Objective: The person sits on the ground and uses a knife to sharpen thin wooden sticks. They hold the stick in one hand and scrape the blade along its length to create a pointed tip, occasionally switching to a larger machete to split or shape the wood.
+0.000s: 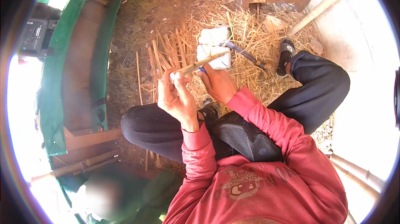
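My left hand [177,99] pinches the near end of a split bamboo strip [212,57], which slants up and to the right. My right hand [219,83] is closed around a small tool with a blue handle [203,70], held against the strip's underside. Its working end is mostly hidden by the fingers and the strip. Just beyond the strip, two white blocks [213,36] lie on the straw. A long, machete-like blade [242,51] leans from the blocks, its dark handle end pointing right.
Several cut bamboo strips [168,49] lie left of the blocks amid straw and shavings [254,76]. Green-edged boards [98,57] stand at the left. A bamboo pole [325,5] slants along the pale wall at right. Another person [125,195] is at the lower left.
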`<state>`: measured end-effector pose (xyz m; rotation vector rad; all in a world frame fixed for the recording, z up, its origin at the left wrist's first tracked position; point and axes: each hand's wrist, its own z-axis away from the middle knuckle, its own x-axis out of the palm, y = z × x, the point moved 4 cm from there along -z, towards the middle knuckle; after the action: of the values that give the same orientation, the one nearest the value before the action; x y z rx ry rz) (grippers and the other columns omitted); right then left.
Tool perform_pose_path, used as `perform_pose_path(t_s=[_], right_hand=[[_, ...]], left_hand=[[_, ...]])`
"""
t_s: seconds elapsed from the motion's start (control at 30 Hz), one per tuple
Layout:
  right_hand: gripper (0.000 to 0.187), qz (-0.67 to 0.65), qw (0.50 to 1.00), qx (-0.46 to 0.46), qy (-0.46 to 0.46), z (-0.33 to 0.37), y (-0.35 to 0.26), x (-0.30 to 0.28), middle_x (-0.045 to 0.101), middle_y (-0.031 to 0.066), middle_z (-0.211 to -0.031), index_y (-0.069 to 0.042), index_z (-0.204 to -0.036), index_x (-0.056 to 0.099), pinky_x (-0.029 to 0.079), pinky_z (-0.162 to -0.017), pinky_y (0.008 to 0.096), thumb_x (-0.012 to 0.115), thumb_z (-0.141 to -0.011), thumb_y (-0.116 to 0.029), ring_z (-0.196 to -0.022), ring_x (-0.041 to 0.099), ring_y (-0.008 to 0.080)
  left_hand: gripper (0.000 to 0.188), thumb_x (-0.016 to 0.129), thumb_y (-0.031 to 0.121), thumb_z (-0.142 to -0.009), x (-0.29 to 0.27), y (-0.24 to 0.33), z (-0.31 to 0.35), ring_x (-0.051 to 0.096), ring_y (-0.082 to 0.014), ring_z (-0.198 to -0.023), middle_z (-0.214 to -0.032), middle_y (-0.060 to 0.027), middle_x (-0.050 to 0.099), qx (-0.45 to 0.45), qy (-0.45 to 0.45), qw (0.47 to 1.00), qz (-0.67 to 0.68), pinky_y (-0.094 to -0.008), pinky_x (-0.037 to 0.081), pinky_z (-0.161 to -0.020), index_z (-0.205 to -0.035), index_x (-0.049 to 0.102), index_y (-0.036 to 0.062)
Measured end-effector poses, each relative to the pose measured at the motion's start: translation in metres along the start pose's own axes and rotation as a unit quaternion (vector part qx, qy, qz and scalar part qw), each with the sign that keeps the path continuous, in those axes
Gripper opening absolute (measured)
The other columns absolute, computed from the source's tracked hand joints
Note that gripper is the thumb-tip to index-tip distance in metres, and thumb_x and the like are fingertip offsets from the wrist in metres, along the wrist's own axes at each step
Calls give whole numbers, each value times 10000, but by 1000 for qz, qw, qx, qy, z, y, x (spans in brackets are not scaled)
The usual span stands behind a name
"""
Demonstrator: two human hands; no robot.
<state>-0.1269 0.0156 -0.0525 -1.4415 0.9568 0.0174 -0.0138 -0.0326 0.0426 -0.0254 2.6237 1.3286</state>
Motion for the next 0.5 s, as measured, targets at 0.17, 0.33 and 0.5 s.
perform_pose_path(t_s=[0.17,0.33,0.5], right_hand=[[245,68,997,-2,36,-7,-2,10,601,229,-582,-55,-1082,517,489,-521,567,528,-984,-279,-558,617,450],[270,93,993,61,-43,-5,13,18,645,245,-665,-44,-1135,488,518,-578,560,490,-986,-269,-641,652,450],[217,110,993,33,23,-3,40,25,631,213,-616,-53,-1029,538,508,-520,547,519,-984,-265,-562,638,425]], left_hand=[[206,618,139,-987,-10,-18,-4,642,-106,-648,-885,-113,695,-38,35,998,23,-221,486,-586,-1081,642,-43],[258,624,203,-989,-8,-7,3,625,-102,-649,-808,-79,694,-8,25,1000,-5,-228,485,-625,-1100,651,-27],[199,633,135,-975,-2,-6,1,645,-99,-636,-844,-89,680,5,22,1000,4,-218,484,-591,-1077,643,-36]])
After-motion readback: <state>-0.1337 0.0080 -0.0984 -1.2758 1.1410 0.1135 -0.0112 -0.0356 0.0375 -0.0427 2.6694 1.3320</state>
